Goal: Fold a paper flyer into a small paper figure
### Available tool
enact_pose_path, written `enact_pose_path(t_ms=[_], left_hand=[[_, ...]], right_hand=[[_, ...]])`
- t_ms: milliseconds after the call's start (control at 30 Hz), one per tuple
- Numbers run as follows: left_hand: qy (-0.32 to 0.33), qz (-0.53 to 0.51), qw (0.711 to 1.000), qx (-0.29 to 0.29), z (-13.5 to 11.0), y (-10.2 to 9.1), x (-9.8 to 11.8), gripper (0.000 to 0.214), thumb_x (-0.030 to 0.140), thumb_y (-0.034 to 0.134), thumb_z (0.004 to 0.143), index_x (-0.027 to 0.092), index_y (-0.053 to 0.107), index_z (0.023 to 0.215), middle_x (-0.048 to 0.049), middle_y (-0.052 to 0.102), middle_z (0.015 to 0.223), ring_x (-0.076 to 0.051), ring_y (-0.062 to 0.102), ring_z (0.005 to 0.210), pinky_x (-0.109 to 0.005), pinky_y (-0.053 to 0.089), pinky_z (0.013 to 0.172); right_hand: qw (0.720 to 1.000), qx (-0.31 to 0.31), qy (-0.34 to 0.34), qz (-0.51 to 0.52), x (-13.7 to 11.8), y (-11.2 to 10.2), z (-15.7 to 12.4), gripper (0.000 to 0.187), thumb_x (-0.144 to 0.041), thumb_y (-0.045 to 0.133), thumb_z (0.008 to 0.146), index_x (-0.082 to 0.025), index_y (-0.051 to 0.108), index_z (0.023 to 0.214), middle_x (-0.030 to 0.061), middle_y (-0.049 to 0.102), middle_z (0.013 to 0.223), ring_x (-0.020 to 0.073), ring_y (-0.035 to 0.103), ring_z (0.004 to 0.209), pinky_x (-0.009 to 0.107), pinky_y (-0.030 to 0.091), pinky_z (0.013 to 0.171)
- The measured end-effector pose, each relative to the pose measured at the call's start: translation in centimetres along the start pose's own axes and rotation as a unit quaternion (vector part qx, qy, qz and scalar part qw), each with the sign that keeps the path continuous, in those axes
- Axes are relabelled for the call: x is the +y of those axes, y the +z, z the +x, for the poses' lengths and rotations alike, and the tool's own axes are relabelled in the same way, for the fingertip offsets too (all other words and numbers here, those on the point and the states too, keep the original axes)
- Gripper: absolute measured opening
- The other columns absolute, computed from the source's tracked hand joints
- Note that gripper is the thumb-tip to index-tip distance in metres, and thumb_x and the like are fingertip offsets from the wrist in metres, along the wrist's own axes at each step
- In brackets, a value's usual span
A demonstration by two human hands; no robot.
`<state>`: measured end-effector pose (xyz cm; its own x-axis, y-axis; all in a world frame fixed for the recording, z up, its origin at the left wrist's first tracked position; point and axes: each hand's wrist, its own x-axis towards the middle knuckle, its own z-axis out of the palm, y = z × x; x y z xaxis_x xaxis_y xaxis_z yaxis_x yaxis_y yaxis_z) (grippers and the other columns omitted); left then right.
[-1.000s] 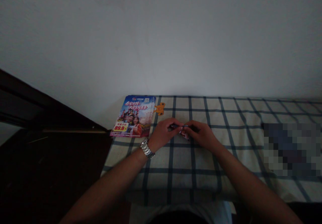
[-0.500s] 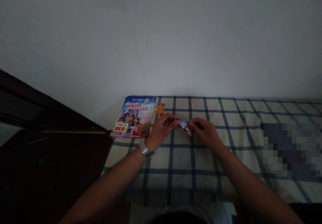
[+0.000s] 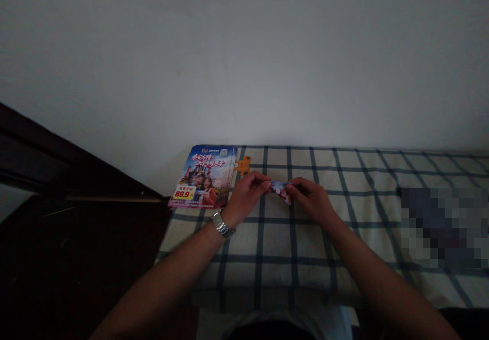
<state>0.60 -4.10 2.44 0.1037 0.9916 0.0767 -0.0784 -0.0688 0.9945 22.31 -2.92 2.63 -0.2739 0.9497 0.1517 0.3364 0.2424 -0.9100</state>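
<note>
A small piece of folded printed paper [image 3: 280, 191], blue above and pink below, is held between my two hands over the checked cloth [image 3: 275, 238]. My left hand [image 3: 249, 193], with a metal watch on its wrist, pinches the paper's left end between thumb and fingers. The right end is pinched by my right hand [image 3: 310, 197]. To the left of my hands lies a stack of glossy flyers [image 3: 202, 177] with the same sort of colours. An orange bear-shaped piece [image 3: 243, 165] rests just beyond my left hand, beside the stack.
A pale wall [image 3: 267, 65] rises behind the cloth-covered surface. On the right, a blurred-out dark object [image 3: 439, 228] lies on the cloth. A dark wooden panel [image 3: 69, 157] slants down at the left, above a dark floor.
The view has shifted very slightly. Both hands keep their pinch on the folded paper, which has barely moved.
</note>
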Motion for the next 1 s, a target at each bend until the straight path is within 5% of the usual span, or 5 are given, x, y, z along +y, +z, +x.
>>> enact_pose_path(t_ms=[800, 1000], left_hand=[[0.030, 0.143, 0.989, -0.018, 0.06, -0.60, 0.19, 0.032, 0.047, 0.052, 0.102, 0.018, 0.067, 0.104, -0.0043, 0.075, 0.089, -0.019, 0.073, 0.079, -0.032, 0.059, 0.077], [0.033, 0.126, 0.990, -0.046, 0.21, -0.65, -0.21, 0.029, 0.045, 0.068, 0.093, 0.020, 0.066, 0.108, -0.0048, 0.074, 0.101, -0.019, 0.073, 0.091, -0.032, 0.059, 0.083]], right_hand=[[1.000, 0.002, 0.005, -0.023, 0.57, -0.01, 0.12, 0.025, -0.045, 0.064, 0.094, -0.022, 0.072, 0.090, 0.0017, 0.073, 0.076, 0.0184, 0.067, 0.069, 0.028, 0.050, 0.064], [1.000, -0.007, 0.005, -0.016, 0.63, 0.02, 0.09, 0.025, -0.045, 0.063, 0.094, -0.021, 0.071, 0.090, 0.0021, 0.073, 0.076, 0.0185, 0.066, 0.070, 0.029, 0.050, 0.064]])
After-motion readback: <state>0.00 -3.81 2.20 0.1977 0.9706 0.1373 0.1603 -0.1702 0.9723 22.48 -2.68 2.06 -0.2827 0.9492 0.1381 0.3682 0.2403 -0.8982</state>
